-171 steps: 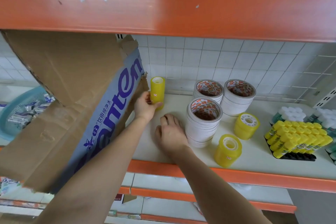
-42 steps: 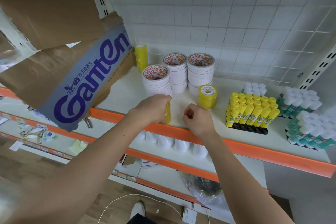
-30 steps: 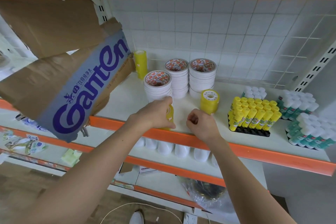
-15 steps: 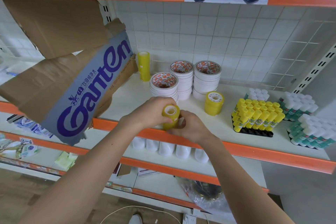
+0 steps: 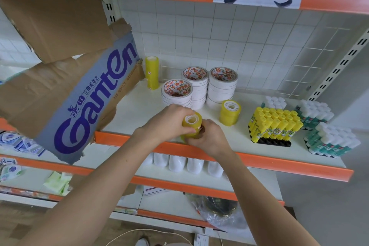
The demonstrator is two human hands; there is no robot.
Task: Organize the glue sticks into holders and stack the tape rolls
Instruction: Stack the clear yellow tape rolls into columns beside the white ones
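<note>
Both hands (image 5: 191, 129) holding yellow tape stack (image 5: 192, 125) at shelf (image 5: 259, 161) front edge | white tape stacks (image 5: 199, 88) done behind it | yellow glue sticks (image 5: 275, 124) standing in holder right of it | loose yellow stacks left

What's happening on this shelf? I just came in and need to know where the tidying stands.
A person is holding a small stack of yellow tape rolls between both hands, left hand and right hand, at the front edge of the shelf. Behind stand three stacks of white tape rolls and two more yellow stacks. The yellow glue sticks already sit in a black holder to the right.
</note>
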